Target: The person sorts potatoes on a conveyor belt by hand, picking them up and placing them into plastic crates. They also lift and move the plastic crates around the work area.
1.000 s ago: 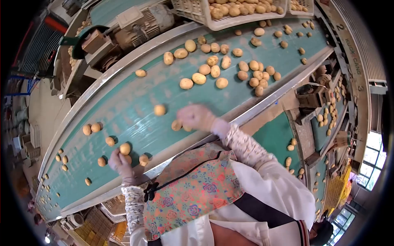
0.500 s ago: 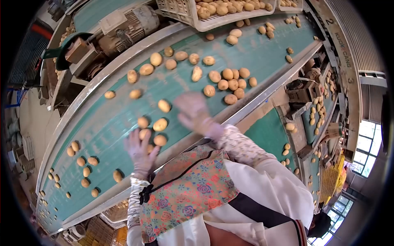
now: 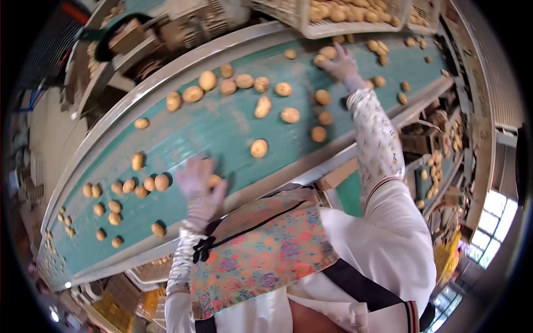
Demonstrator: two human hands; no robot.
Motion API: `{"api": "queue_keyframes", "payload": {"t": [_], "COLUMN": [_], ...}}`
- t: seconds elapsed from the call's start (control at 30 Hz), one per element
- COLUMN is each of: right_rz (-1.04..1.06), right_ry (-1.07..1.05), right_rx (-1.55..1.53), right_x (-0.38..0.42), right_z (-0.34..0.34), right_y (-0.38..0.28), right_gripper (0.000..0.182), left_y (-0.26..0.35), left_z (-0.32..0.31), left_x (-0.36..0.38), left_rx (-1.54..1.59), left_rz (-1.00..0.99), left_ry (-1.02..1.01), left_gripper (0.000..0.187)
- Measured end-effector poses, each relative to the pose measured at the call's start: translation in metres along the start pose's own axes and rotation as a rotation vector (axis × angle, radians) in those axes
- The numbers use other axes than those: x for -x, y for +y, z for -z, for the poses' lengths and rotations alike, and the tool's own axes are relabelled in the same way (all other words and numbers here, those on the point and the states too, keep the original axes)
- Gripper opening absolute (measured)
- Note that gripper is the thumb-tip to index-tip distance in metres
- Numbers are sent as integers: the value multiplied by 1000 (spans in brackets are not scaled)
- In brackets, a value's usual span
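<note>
My left hand (image 3: 200, 186), gloved and slightly blurred, is low over the green belt (image 3: 233, 139) with its fingers spread. A potato (image 3: 215, 181) shows beside its thumb, and another is partly hidden under the fingers. Farther up the belt, my right hand (image 3: 341, 67) reaches out with fingers apart, its fingertips at a pair of potatoes (image 3: 328, 53). Between the hands lies a single potato (image 3: 259, 148). Several more potatoes (image 3: 244, 81) are scattered along the far side of the belt.
A white crate (image 3: 304, 16) full of potatoes stands past the belt's far edge. A motor (image 3: 194, 25) sits at the upper left. The metal rail (image 3: 327, 161) runs along my side. At the right, a lower belt (image 3: 413, 177) carries potatoes.
My right hand has moved from the near middle of the belt up and right, toward the crate. My left hand has shifted slightly. Several potatoes now lie farther left, and the cluster near the rail has thinned.
</note>
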State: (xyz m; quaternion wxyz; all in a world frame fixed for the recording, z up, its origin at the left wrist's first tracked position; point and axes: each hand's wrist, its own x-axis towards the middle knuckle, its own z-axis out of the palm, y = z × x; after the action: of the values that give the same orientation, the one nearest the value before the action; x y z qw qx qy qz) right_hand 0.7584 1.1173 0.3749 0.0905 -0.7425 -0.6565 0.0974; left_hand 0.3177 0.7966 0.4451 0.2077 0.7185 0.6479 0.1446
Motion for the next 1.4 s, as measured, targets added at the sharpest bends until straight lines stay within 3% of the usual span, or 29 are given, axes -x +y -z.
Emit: {"api": "queue_keyframes", "payload": {"t": [0.03,0.1,0.17,0.27,0.3,0.4,0.47,0.5,0.57,0.6,0.63,0.67,0.7,0.73,0.83,0.87,0.9,0.93,0.97,1.0,1.1,1.17,1.23,1.3,1.4], "right_rz": [-11,-26,-34,286,430,412,424,429,378,276,276,211,-105,-421,-186,46,-119,257,341,521,722,327,75,258,-15], "right_ry": [-4,-273,-278,-174,-119,-263,-189,-149,103,188,350,479,401,316,215,306,120,186,97,-83,-113,50,213,453,304], "right_rx": [108,-35,-1,5,8,-183,-370,-463,-372,-526,-130,61,152,240,372,266,-194,-98,-220,-263,-56,-25,149,122,108], "right_x": [-34,-55,4,87,109,202,217,227,250,258,268,271,284,293,279,273,277,284,295,296,279,232,189,142,97], "right_z": [-38,-45,-22,-57,-81,-34,-25,-20,34,43,61,79,96,105,88,54,54,20,-19,16,3,-33,-22,-13,-6], "right_y": [32,17,-54,-91,-91,-151,-130,-121,-98,-60,-8,45,86,112,112,93,11,-8,-20,-78,-96,-27,13,29,-4], "right_gripper": [108,99,86,71,67,67,66,66,67,72,74,68,63,61,65,71,71,68,65,61,56,55,54,51,52], "left_y": [-10,-25,-52,-99,-95,-38,17,19,5,-20,-51,-70,-88,-106,-76,-63,-47,-28,-10,6,16,9,-15,-37,-8], "left_z": [-5,-25,-14,-11,-8,-12,-23,-27,-37,-35,-25,-8,-3,3,9,-6,-20,-34,-47,-55,-40,-25,-18,-18,-18], "left_x": [7,26,45,67,58,16,-12,-10,10,22,34,40,52,48,8,-16,-32,-35,-40,-43,-25,-12,5,17,5], "left_rx": [-72,-219,-218,-269,-248,-37,167,84,-93,-89,-85,-154,-134,-76,-260,-243,-225,-195,-175,-157,-4,-31,-51,-69,8], "left_rz": [-49,-147,30,254,230,58,-182,-249,-355,-232,-109,-27,93,92,82,65,49,15,-22,-59,-327,-250,-135,13,-138], "left_ry": [12,28,162,357,385,359,188,112,-13,48,109,171,321,410,438,402,367,306,261,215,-102,-81,-20,80,61], "left_gripper": [54,55,56,61,60,64,65,63,61,56,51,42,35,40,57,61,65,65,66,67,68,69,69,69,71]}}
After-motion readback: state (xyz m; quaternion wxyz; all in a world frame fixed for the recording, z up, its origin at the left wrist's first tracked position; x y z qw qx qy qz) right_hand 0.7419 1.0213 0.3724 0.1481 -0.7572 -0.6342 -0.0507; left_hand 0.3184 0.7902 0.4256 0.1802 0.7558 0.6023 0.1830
